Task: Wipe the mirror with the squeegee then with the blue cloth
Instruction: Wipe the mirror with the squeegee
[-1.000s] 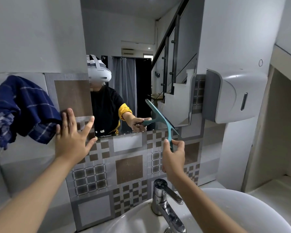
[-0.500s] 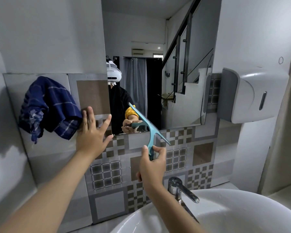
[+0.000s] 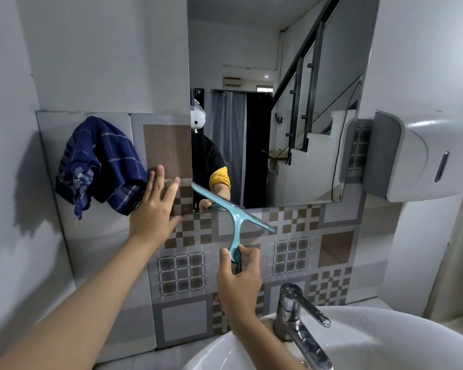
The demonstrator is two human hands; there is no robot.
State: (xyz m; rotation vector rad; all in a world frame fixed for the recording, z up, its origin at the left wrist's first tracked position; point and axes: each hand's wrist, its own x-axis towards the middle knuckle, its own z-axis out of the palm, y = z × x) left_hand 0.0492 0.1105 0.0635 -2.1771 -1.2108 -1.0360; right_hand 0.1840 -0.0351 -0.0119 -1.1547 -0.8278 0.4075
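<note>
A small washroom: white walls, a band of grey and brown patterned tiles (image 3: pixel 182 273) behind a white basin (image 3: pixel 385 340) with a chrome tap (image 3: pixel 297 319), the bowl empty as far as it shows. A white wall dispenser (image 3: pixel 422 158) hangs at the right. The mirror (image 3: pixel 278 116) sits above the tiles, reflecting stairs and a curtain. The right hand (image 3: pixel 238 279) has its fingers (image 3: pixel 247 253) wrapped round the handle of the teal squeegee (image 3: pixel 234 214), whose blade slants across the mirror's lower left corner and down over the tiles; whether the rubber edge touches the glass is hard to tell. The left hand (image 3: pixel 155 206) is spread flat, fingers splayed, on the tiles beside the blue cloth (image 3: pixel 102 161), which hangs on the wall left of the mirror.
</note>
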